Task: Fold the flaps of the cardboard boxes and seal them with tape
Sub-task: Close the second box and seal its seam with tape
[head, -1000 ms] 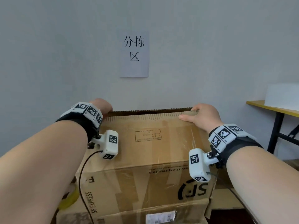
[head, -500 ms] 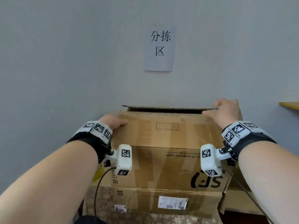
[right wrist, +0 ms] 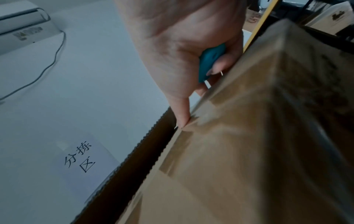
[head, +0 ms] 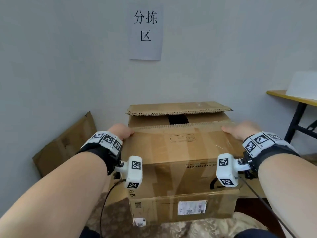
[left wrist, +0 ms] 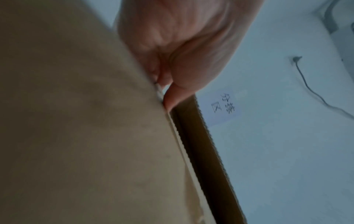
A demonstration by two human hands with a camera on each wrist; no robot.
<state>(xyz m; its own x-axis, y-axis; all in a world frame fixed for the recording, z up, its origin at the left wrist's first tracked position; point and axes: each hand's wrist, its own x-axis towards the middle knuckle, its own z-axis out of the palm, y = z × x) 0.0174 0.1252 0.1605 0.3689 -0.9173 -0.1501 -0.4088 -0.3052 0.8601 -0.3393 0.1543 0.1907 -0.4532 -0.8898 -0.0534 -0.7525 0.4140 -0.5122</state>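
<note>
Nearest, under the SF Express cardboard box (head: 180, 162), another cardboard carton (head: 181, 206) with a white shipping label (head: 192, 207). On the SF box's near flap (head: 178, 143), folded down flat: left hand (head: 120, 133) gripping its left far corner, thumb on top, fingers curled under the edge; right hand (head: 240, 131) gripping the right far corner, thumb (right wrist: 180, 110) pressed on the cardboard, remaining fingers curled round a teal object (right wrist: 209, 62), kind unclear. Beyond that flap, a dark gap (head: 178, 119), then the far flap (head: 178, 109) raised slightly. Left of the box, flattened cardboard (head: 65, 145) leaning against the wall. Behind the box, a paper sign (head: 145, 31) on the wall; to its right, a table (head: 291, 97).
</note>
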